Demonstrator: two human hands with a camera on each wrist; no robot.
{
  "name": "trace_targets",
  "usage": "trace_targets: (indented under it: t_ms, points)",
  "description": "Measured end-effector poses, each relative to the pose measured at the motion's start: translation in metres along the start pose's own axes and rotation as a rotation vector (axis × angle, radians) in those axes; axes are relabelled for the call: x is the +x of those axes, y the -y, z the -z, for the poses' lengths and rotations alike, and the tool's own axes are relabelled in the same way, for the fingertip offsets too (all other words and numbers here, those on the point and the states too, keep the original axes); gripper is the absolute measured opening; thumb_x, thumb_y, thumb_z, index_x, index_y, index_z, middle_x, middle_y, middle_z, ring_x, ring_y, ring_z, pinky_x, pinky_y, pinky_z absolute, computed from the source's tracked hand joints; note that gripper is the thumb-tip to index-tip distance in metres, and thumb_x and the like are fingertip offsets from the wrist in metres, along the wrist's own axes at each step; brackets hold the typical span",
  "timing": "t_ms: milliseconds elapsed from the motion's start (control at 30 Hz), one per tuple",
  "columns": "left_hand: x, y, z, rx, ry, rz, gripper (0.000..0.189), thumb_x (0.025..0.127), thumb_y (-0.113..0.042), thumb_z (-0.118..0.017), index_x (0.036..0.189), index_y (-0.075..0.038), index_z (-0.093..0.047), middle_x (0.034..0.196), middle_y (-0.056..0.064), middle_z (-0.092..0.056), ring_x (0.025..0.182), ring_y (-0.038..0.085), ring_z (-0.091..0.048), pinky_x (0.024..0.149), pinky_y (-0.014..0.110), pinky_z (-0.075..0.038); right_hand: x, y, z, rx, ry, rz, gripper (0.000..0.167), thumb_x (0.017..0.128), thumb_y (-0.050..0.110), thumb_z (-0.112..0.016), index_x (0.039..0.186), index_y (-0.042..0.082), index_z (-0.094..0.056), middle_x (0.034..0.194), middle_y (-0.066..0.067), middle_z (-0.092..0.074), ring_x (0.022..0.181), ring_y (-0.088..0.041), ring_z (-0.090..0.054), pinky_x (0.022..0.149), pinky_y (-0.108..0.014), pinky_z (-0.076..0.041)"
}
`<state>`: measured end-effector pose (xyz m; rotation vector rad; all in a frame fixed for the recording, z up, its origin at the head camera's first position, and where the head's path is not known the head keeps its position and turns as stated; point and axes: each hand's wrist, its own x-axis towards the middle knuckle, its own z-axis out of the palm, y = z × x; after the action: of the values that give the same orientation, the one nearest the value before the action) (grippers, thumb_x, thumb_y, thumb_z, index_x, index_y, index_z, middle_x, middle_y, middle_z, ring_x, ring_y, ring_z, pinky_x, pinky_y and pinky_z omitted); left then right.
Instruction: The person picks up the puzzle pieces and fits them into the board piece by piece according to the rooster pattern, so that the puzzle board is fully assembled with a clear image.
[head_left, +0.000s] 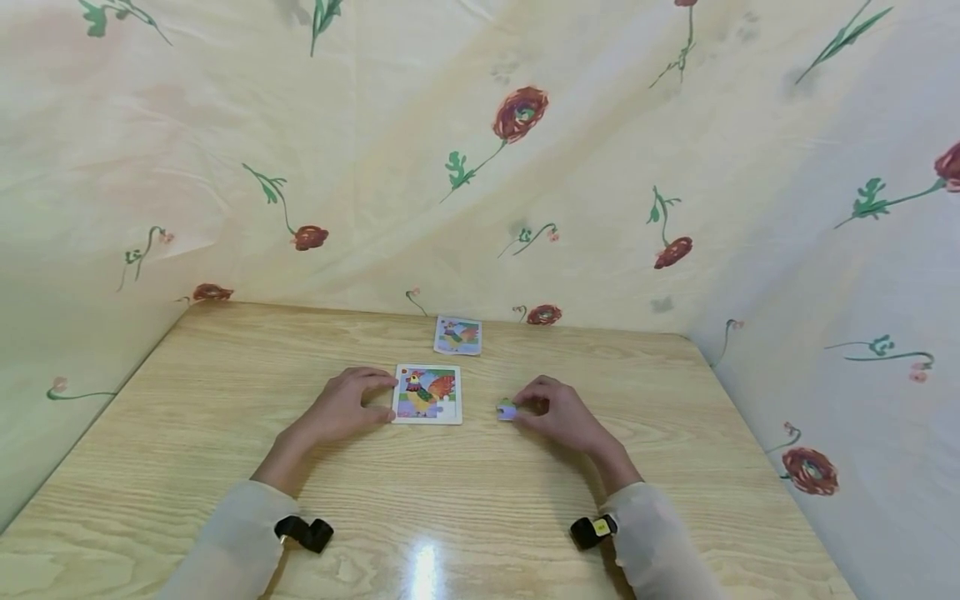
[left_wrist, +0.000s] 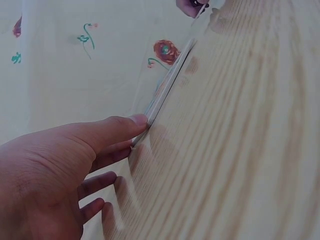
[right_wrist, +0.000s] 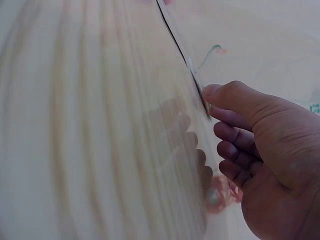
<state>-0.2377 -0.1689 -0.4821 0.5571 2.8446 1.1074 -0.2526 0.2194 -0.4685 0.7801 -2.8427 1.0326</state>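
A square jigsaw puzzle (head_left: 453, 419) with a white border and a rooster picture lies on the table, a gap showing at its lower right. Along its left edge rests my left hand (head_left: 347, 408), thumb near the lower corner and a finger higher up. In the left wrist view, the left thumb (left_wrist: 137, 120) touches the board's thin edge. To the right of the puzzle, my right hand (head_left: 557, 410) pinches a small purple and green puzzle piece (head_left: 506, 410) between thumb and fingers. From the right wrist view, the right hand's (right_wrist: 270, 135) other fingers are curled in.
Behind the puzzle, a small card (head_left: 458, 336) with the same rooster picture lies near the table's back edge. A pale wood-grain table (head_left: 420, 492) spreads out beneath both hands. Flower-printed cloth (head_left: 390, 167) hangs around the back and sides.
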Motion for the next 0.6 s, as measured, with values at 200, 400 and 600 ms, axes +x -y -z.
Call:
trace_targets:
  t_ms: [200, 400, 600]
  points:
    - [0.002, 0.000, 0.000, -0.006, 0.003, 0.004, 0.053, 0.093, -0.030, -0.075, 0.142, -0.016, -0.064, 0.154, 0.013, -0.053, 0.148, 0.043, -0.039, 0.117, 0.071, -0.030, 0.012, 0.013, -0.010, 0.024, 0.021, 0.006, 0.018, 0.088, 0.020, -0.083, 0.104, 0.014, -0.079, 0.104, -0.001, -0.068, 0.090, -0.015, -0.056, 0.077, -0.023, -0.047]
    - [0.003, 0.000, 0.000, -0.006, -0.002, 0.001, 0.053, 0.093, -0.030, -0.075, 0.143, -0.015, -0.063, 0.154, 0.013, -0.053, 0.148, 0.043, -0.038, 0.118, 0.072, -0.028, 0.025, 0.021, -0.023, 0.032, 0.049, 0.026, 0.019, 0.088, 0.022, -0.083, 0.105, 0.014, -0.079, 0.105, -0.001, -0.068, 0.092, -0.014, -0.056, 0.078, -0.023, -0.048]
    - [0.005, -0.001, -0.001, -0.004, -0.008, 0.001, 0.053, 0.093, -0.030, -0.075, 0.143, -0.015, -0.063, 0.153, 0.013, -0.054, 0.148, 0.043, -0.039, 0.118, 0.071, -0.029, 0.036, 0.030, -0.035, 0.032, 0.062, 0.037, 0.019, 0.088, 0.023, -0.083, 0.105, 0.014, -0.079, 0.105, 0.000, -0.068, 0.091, -0.013, -0.055, 0.078, -0.022, -0.048]
